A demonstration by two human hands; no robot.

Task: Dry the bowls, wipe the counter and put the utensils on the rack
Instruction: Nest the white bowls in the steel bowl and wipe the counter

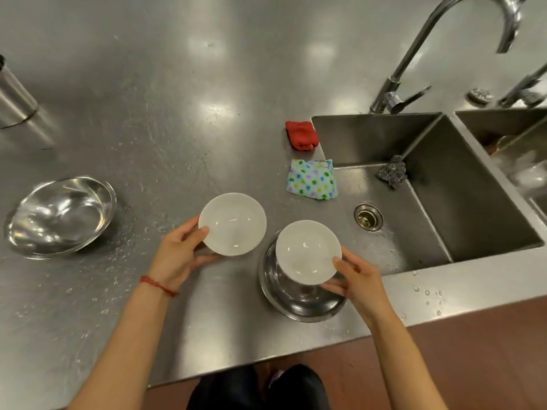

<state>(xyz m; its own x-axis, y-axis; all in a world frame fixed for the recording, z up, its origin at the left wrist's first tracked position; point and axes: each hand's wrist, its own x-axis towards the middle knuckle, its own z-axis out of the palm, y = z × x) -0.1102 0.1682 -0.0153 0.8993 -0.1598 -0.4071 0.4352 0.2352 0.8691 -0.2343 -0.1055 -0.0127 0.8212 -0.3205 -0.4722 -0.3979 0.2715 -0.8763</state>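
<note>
Person at the sink, as seen from beside them:
- Forearms: both bare to the frame edge, no sleeves showing
- Left wrist: thin red braided cord bracelet (158, 286), knotted, one loose end trailing
- Right wrist: nothing worn
- Fingers of left hand (180, 255) and right hand (356, 279): no rings visible
- Legs: dark, near-black trousers (257, 389), glimpsed between the arms at the bottom edge

Bright overhead light, glare patches on steel counter (207, 84), wide-angle bending at edges, slight softness
</note>
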